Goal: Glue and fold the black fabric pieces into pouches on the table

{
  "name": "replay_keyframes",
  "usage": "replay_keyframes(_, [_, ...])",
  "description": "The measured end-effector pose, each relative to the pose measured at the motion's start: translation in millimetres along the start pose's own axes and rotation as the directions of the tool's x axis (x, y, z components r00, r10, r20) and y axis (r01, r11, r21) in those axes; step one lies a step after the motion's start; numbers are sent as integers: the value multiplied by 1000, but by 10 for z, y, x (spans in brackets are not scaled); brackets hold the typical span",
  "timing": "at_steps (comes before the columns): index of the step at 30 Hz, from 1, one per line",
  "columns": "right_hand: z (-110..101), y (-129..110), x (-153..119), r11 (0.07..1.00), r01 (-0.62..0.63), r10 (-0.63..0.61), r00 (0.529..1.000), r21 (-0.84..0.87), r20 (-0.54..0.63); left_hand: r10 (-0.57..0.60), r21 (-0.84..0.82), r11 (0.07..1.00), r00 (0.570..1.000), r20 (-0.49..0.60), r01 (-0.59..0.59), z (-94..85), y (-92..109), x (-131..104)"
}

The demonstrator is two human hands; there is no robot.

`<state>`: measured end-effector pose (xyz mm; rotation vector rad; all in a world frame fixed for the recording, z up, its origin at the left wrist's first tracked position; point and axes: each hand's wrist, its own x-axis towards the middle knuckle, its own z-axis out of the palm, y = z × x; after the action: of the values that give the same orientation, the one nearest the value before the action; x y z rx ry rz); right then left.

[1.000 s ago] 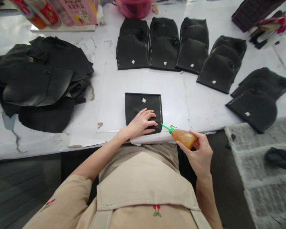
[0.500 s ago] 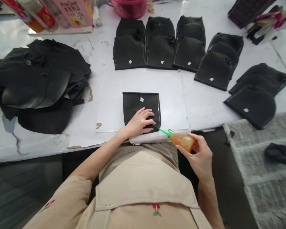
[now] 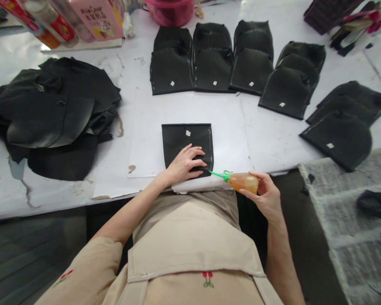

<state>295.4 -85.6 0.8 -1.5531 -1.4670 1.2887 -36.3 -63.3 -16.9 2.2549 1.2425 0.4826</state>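
Note:
A black fabric piece (image 3: 174,142) with a small white tag lies flat on white paper, and a shiny line runs down its right side. My left hand (image 3: 186,164) rests on its lower part, fingers spread and holding nothing. To the right, my right hand (image 3: 266,192) grips a bottle of amber liquid (image 3: 244,182) by its base. The bottle lies nearly level, its thin green nozzle (image 3: 220,175) pointing left. The nozzle tip is at the piece's lower right edge, close to my left fingers.
Black tagged pieces (image 3: 172,70) lie in overlapping groups in an arc behind and to the right. A heap of black fabric (image 3: 51,114) is at the left. Farther back are a pink box (image 3: 97,19), a pink tub (image 3: 171,12) and a dark basket (image 3: 330,15).
The bottle has tilted closer to level, and its nozzle tip has shifted slightly left and up. My right hand has moved slightly left. My left hand stays on the black piece.

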Motion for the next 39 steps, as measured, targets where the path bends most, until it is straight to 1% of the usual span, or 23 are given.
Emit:
replay_keyframes(2, [-57, -20, -28, 1000, 2, -2, 1000, -11, -9, -14, 3, 1000, 1000, -10, 14, 15, 2, 4])
replay_keyframes(4, [-82, -36, -53, 1000, -9, 10, 999, 16, -54, -29, 18, 999, 999, -30, 30, 32, 12, 28])
replay_keyframes(6, [-73, -50, -67, 997, -14, 24, 990, 78, -136, -50, 36, 998, 997, -60, 52, 50, 31, 77])
replay_keyframes(9, [-15, -72, -78, 989, 14, 28, 960, 148, -277, -93, 50, 994, 990, -106, 99, 75, 66, 186])
replay_keyframes(11, [34, -81, -95, 989, 37, 11, 947, 143, -321, -128, 52, 989, 983, -134, 136, 93, 87, 261])
replay_keyframes(16, [154, -64, -175, 996, 61, -35, 948, 73, -317, -172, 56, 981, 969, -179, 185, 127, 114, 367])
replay_keyframes(23, [317, -40, -200, 995, 80, -55, 935, 57, -350, -186, 43, 980, 965, -184, 197, 140, 117, 362])
replay_keyframes(25, [346, -35, -205, 995, 99, -88, 930, 11, -356, -188, 40, 979, 965, -183, 199, 145, 115, 361])
replay_keyframes(31, [371, -27, -284, 955, 199, -267, 901, -220, -343, -186, 51, 979, 963, -192, 199, 168, 109, 361])
replay_keyframes(34, [366, -39, -327, 934, 201, -297, 895, -295, -334, -190, 60, 977, 964, -188, 204, 167, 122, 363])
replay_keyframes(39, [356, -67, -371, 912, 220, -337, 883, -345, -328, -206, 68, 973, 962, -180, 221, 154, 147, 371])
